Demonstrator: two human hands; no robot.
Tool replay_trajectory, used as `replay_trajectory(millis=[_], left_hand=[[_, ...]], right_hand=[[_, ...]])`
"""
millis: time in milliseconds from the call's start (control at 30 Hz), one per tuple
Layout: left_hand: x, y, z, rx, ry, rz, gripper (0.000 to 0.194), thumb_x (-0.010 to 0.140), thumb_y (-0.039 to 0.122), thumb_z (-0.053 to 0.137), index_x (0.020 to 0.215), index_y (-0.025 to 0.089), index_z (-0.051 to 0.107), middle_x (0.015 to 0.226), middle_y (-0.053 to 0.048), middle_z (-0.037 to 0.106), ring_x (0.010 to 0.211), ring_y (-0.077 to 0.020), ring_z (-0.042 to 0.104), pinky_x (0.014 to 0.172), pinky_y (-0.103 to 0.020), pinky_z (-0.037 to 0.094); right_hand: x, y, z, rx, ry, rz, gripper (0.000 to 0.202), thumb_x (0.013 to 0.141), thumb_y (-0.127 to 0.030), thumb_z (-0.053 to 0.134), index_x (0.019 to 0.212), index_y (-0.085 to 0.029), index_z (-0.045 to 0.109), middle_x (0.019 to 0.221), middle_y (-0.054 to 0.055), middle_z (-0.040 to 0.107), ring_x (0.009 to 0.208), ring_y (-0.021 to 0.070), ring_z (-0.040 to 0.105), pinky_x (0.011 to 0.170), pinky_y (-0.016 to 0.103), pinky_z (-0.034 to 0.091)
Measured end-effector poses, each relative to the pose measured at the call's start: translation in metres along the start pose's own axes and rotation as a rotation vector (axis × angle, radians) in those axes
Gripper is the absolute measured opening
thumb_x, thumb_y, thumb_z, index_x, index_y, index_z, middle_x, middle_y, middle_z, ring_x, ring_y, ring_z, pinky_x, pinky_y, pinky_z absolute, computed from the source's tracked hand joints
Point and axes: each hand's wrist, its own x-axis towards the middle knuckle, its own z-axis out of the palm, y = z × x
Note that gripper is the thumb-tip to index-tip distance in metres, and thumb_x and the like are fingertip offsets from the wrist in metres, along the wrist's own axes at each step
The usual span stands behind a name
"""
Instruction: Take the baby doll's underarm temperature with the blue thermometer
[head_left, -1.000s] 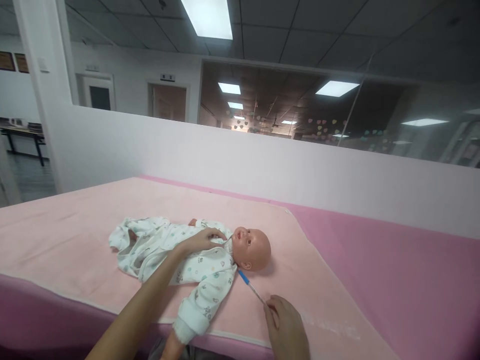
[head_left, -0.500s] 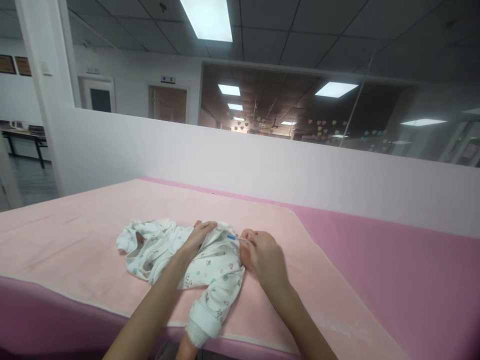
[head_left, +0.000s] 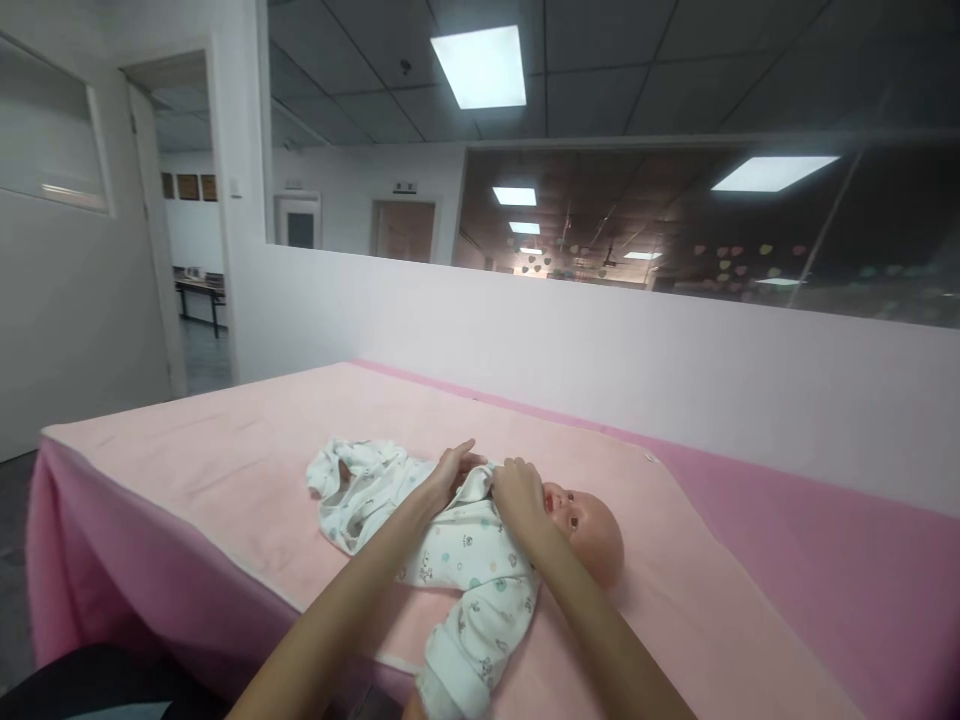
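A baby doll (head_left: 596, 535) lies on its back on a pink padded table (head_left: 247, 450), head to the right, dressed in a white printed garment (head_left: 472, 545). At the far side of its chest, my left hand (head_left: 450, 475) rests on the garment, fingers apart. My right hand (head_left: 517, 492) is closed at the garment's collar, just left of the doll's face; its fingertips are partly hidden. The blue and white stick cannot be seen. One sleeve (head_left: 480, 635) reaches toward the table's near edge.
A low white wall (head_left: 525, 340) with glass above runs behind the table. On the left stand a grey door (head_left: 67, 290) and an open doorway. Dark fabric (head_left: 112, 680) shows at the bottom left.
The view has turned left, so the doll appears further right. My right hand has moved from the doll's mouth to the collar, uncovering the face. The blue and white stick has gone from sight.
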Motion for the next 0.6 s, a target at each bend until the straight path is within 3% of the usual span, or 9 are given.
replay_trajectory(millis=[67, 133, 200, 300, 433, 600], left_hand=[[0.015, 0.009, 0.002, 0.332, 0.076, 0.058, 0.056, 0.086, 0.052, 0.022, 0.094, 0.012, 0.061, 0.091, -0.011, 0.066, 0.079, -0.02, 0.063, 0.067, -0.03, 0.047], [0.029, 0.016, 0.004, 0.477, 0.159, 0.085, 0.049, 0.085, 0.048, 0.028, 0.098, 0.013, 0.06, 0.1, -0.014, 0.064, 0.093, -0.0243, 0.06, 0.076, -0.034, 0.044], [0.038, 0.017, 0.009, 0.605, 0.227, 0.115, 0.04, 0.083, 0.043, 0.036, 0.102, 0.015, 0.059, 0.114, -0.015, 0.059, 0.113, -0.0288, 0.047, 0.09, -0.04, 0.035], [0.04, 0.008, 0.015, 0.802, 0.211, 0.151, 0.033, 0.08, 0.036, 0.041, 0.093, 0.015, 0.063, 0.118, -0.015, 0.057, 0.121, -0.0308, 0.038, 0.099, -0.045, 0.02], [0.031, -0.005, 0.015, 0.987, 0.091, 0.146, 0.045, 0.082, 0.041, 0.033, 0.078, 0.012, 0.067, 0.096, -0.019, 0.066, 0.099, -0.0309, 0.055, 0.092, -0.045, 0.027], [0.018, -0.006, 0.007, 1.114, 0.062, 0.158, 0.055, 0.084, 0.046, 0.024, 0.085, 0.012, 0.067, 0.095, -0.02, 0.066, 0.095, -0.0317, 0.057, 0.088, -0.046, 0.03]], right_hand=[[-0.011, 0.004, -0.002, -0.047, 0.062, -0.099, 0.02, 0.073, -0.003, 0.051, 0.061, -0.016, 0.059, 0.074, 0.012, 0.063, 0.08, 0.0227, 0.057, 0.071, 0.034, 0.039], [-0.025, 0.007, -0.003, -0.098, 0.159, -0.229, 0.02, 0.072, -0.003, 0.052, 0.06, -0.018, 0.058, 0.075, 0.009, 0.061, 0.079, 0.0221, 0.055, 0.073, 0.035, 0.038], [-0.039, 0.009, -0.003, -0.13, 0.247, -0.339, 0.02, 0.069, -0.002, 0.052, 0.061, -0.02, 0.057, 0.076, 0.007, 0.06, 0.077, 0.0211, 0.053, 0.076, 0.035, 0.038], [-0.058, 0.015, -0.005, -0.113, 0.276, -0.383, 0.02, 0.066, 0.0, 0.052, 0.063, -0.02, 0.057, 0.078, 0.005, 0.061, 0.078, 0.0192, 0.052, 0.088, 0.038, 0.035], [-0.073, 0.042, -0.018, 0.082, 0.273, -0.27, 0.014, 0.076, -0.013, 0.051, 0.072, -0.021, 0.062, 0.091, 0.003, 0.063, 0.087, 0.0183, 0.053, 0.089, 0.038, 0.035], [-0.073, 0.083, -0.03, 0.471, 0.22, 0.037, 0.022, 0.083, -0.035, 0.046, 0.088, -0.026, 0.066, 0.099, 0.001, 0.065, 0.093, 0.0179, 0.057, 0.082, 0.034, 0.041]])
